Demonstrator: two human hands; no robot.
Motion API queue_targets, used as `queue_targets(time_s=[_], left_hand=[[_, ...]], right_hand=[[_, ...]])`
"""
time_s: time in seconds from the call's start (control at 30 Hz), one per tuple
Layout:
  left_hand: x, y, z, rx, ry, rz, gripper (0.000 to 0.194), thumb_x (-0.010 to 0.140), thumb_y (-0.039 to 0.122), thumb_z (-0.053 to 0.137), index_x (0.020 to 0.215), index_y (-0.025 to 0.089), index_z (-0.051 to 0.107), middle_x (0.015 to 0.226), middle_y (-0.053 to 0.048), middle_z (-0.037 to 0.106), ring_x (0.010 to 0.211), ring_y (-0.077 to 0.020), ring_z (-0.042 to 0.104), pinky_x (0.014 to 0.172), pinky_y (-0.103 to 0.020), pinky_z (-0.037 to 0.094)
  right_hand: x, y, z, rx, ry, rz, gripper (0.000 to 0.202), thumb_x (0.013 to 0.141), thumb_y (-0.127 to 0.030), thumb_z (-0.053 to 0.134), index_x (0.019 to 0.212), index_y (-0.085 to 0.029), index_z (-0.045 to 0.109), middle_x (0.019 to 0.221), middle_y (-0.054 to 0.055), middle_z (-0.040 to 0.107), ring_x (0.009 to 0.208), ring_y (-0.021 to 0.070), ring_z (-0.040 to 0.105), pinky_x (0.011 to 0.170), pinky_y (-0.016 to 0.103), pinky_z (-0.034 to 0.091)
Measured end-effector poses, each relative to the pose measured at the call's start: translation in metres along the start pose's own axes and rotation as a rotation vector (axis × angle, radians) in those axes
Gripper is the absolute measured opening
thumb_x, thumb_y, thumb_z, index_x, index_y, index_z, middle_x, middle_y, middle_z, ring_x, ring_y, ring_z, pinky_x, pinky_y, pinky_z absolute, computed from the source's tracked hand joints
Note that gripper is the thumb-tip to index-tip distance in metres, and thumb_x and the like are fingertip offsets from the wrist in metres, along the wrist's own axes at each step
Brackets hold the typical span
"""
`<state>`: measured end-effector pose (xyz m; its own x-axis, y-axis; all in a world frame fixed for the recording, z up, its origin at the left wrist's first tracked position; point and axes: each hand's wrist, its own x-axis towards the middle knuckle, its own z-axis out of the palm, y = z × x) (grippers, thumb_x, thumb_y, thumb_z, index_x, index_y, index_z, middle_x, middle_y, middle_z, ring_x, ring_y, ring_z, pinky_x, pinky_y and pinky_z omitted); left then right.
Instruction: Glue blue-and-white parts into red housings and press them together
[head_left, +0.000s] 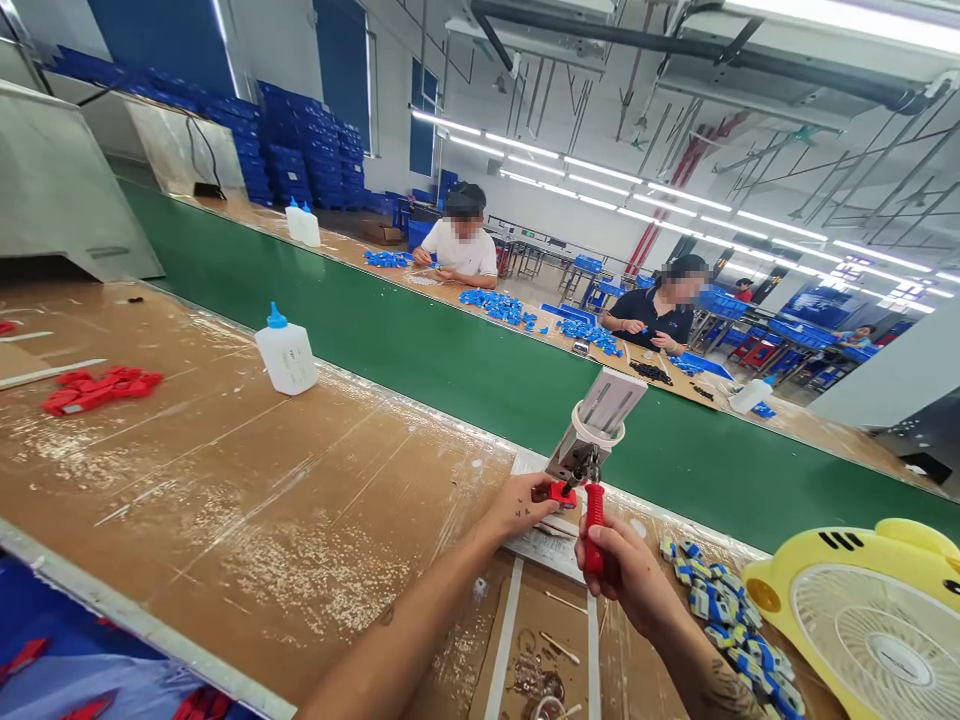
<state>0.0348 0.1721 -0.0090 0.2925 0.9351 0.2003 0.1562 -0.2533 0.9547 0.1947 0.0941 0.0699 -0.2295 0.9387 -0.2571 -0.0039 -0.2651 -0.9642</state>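
Observation:
A small hand press [600, 410] with a metal upright, a white band looped round its top and a red lever handle [595, 530], stands on a pale base near the belt. My right hand [626, 560] is closed round that handle. Under the press tip sits a small red plastic part [562, 495], pinched in the fingers of my left hand [521, 508]. The press tip appears to touch the part, though my fingers hide some of it. Right of my right hand lies a heap of blue, grey and yellow parts [727, 610].
A yellow fan [862, 610] stands at the right. A white bottle [286, 355] and a pile of red parts [101, 388] are on the cardboard-covered bench [360, 450]. Beyond the green conveyor belt [420, 345], two people handle blue parts. Cotton swabs [559, 648] lie near the front.

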Motion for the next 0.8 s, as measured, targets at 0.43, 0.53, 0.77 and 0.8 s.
queue_targets(time_s=[0.43, 0.53, 0.77, 0.8], left_hand=[[0.002, -0.005, 0.001, -0.007, 0.012, -0.028, 0.028, 0.076, 0.017, 0.068, 0.101, 0.019, 0.079, 0.098, -0.004, 0.082, 0.088, -0.0227, 0.073, 0.081, -0.031, 0.055], [0.002, -0.011, 0.002, -0.013, 0.022, -0.04, 0.029, 0.076, 0.019, 0.069, 0.102, 0.019, 0.079, 0.099, -0.004, 0.082, 0.091, -0.0232, 0.073, 0.084, -0.031, 0.056], [0.008, -0.007, 0.001, 0.08, 0.034, -0.025, 0.03, 0.074, 0.023, 0.063, 0.099, 0.018, 0.077, 0.097, -0.007, 0.082, 0.088, -0.024, 0.075, 0.085, -0.036, 0.06], [0.008, -0.004, 0.0, 0.102, 0.036, -0.014, 0.031, 0.074, 0.025, 0.062, 0.1, 0.018, 0.077, 0.098, -0.008, 0.082, 0.09, -0.0249, 0.075, 0.087, -0.038, 0.06]], right_hand=[[0.015, 0.033, -0.006, -0.544, 0.119, -0.213, 0.043, 0.09, -0.064, 0.051, 0.074, -0.025, 0.052, 0.06, 0.0, 0.059, 0.049, 0.0164, 0.051, 0.049, 0.03, 0.041], [0.032, 0.049, -0.006, -0.847, 0.213, -0.303, 0.034, 0.096, -0.052, 0.045, 0.097, -0.023, 0.064, 0.08, 0.01, 0.07, 0.074, 0.0267, 0.065, 0.069, 0.036, 0.048], [0.06, 0.052, 0.005, -0.986, 0.264, -0.27, 0.046, 0.101, -0.043, 0.041, 0.128, -0.01, 0.059, 0.099, 0.021, 0.076, 0.086, 0.0316, 0.071, 0.075, 0.036, 0.047], [0.057, 0.05, 0.004, -0.986, 0.264, -0.275, 0.044, 0.101, -0.043, 0.044, 0.126, -0.011, 0.061, 0.098, 0.019, 0.077, 0.087, 0.0308, 0.071, 0.074, 0.034, 0.046]])
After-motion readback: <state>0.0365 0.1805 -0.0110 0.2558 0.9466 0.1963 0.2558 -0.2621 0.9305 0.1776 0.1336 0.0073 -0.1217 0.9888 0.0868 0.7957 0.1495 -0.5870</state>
